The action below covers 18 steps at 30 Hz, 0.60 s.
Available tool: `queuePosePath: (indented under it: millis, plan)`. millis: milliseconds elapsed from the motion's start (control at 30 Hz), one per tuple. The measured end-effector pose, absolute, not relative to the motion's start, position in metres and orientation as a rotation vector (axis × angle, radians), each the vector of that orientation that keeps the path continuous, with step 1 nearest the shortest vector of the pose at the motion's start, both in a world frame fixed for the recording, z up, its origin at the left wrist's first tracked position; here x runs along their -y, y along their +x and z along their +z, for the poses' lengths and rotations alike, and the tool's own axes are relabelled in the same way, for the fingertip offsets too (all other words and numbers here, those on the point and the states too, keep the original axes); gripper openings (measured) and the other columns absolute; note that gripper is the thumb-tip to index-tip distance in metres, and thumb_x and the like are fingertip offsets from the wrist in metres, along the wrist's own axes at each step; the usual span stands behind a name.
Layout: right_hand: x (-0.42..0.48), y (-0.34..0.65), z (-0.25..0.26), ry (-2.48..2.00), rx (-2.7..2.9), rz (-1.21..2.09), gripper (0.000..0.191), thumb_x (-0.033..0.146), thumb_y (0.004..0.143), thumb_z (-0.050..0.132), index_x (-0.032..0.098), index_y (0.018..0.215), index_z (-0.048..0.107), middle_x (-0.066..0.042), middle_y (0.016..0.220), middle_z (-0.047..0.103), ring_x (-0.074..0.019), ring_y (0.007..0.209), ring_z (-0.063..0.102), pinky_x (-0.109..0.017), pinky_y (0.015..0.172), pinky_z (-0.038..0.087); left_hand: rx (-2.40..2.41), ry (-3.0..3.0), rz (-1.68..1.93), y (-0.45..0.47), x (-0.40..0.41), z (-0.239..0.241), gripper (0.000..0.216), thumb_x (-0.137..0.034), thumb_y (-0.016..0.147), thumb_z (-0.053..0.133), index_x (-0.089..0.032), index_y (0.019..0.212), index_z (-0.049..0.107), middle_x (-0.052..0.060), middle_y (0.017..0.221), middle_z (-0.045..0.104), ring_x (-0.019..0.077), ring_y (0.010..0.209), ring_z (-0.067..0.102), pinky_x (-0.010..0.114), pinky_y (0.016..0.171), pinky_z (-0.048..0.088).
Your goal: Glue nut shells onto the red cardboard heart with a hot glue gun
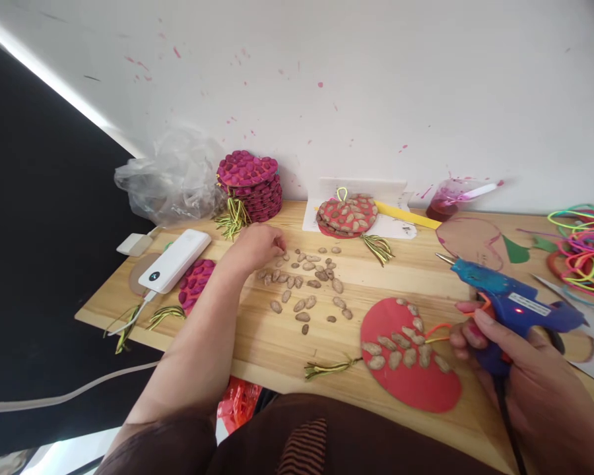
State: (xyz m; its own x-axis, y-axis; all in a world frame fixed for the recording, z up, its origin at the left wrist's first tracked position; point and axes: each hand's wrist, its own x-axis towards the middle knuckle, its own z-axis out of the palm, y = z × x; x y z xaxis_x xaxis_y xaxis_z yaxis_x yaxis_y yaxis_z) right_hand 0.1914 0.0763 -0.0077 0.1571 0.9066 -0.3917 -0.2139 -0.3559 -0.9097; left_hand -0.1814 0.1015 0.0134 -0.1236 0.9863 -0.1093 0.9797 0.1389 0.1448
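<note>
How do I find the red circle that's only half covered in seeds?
Look at the pale wooden table, at its near edge just left of the right hand holding the blue glue gun. The flat red paper circle lies there. Unlike the seed-covered red circle at the back, only its upper part carries brown seeds.

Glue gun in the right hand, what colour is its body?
The glue gun is blue with a white label, best seen in the head view.

One red disc (416, 392) carrying about a dozen glued seeds (395, 359), roughly thirty loose seeds (307, 284) to its left, one glue gun (515, 303) at its right, one stack of painted discs (250, 185) beyond it
</note>
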Motion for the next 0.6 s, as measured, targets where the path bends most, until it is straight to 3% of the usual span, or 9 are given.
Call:
queuePosePath:
  millis: [167, 300, 467, 600]
  plan:
    - [-0.076, 0.191, -0.007, -1.435, 0.773, 1.426, 0.042, 0.051, 0.044, 0.093, 0.026, 0.073, 0.075, 0.002, 0.052, 0.053, -0.0152, 0.054, 0.057, -0.022, 0.043, 0.051, -2.223, 1.975, 0.109, -0.181, -0.104, 0.009, 0.022, -0.013, 0.081, 0.063, -0.024, 0.092, 0.078, 0.002, 0.096, 0.079, 0.0219, 0.093, 0.07, 0.03, 0.085, 0.05]
    - [-0.076, 0.192, -0.009, -1.445, 0.799, 1.394, 0.037, 0.043, 0.043, 0.093, 0.026, 0.068, 0.072, 0.002, 0.051, 0.054, -0.016, 0.052, 0.057, -0.023, 0.043, 0.052, -2.202, 1.992, 0.203, -0.186, -0.104, 0.007, 0.031, -0.011, 0.086, 0.054, -0.024, 0.098, 0.079, 0.003, 0.103, 0.079, 0.0218, 0.099, 0.069, 0.032, 0.093, 0.049]
    - [-0.076, 0.195, -0.013, -1.423, 0.768, 1.415, 0.039, 0.039, 0.045, 0.094, 0.025, 0.073, 0.07, 0.003, 0.055, 0.056, -0.0141, 0.054, 0.058, -0.019, 0.046, 0.053, -2.192, 2.02, 0.237, -0.188, -0.106, 0.003, 0.018, -0.017, 0.082, 0.064, -0.023, 0.092, 0.078, 0.003, 0.096, 0.079, 0.0241, 0.093, 0.069, 0.034, 0.09, 0.051]
    - [-0.076, 0.193, -0.01, -1.438, 0.662, 1.415, 0.045, 0.043, 0.039, 0.095, 0.023, 0.069, 0.068, 0.004, 0.051, 0.054, -0.0144, 0.05, 0.057, -0.02, 0.041, 0.051, -2.212, 2.023, 0.266, -0.185, -0.106, 0.002, 0.02, -0.015, 0.082, 0.063, -0.022, 0.093, 0.078, 0.005, 0.098, 0.078, 0.0258, 0.097, 0.066, 0.037, 0.093, 0.049]
